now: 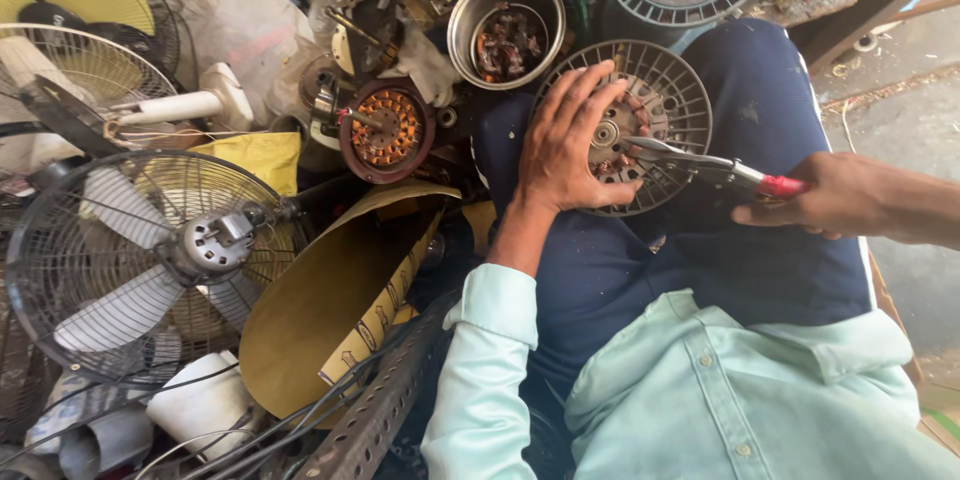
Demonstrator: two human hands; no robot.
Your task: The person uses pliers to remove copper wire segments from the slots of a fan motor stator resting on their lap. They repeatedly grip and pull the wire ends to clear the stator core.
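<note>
Left hand (568, 145) lay spread flat, pressing the round grey fan motor (640, 100) down on the person's lap. Right hand (840, 198) was closed around red-handled pliers (700, 165), tips at the copper windings. Motor looked heavy, stiff, metal; ribbed rim seemed the safest hold, wires fragile. 1 steel bowl (470, 15) of scrap sat just beyond.

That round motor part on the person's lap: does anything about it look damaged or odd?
Yes. The grey slotted motor housing lies open, its copper windings exposed and ragged. The left hand presses it; the right hand holds pliers there.
</note>
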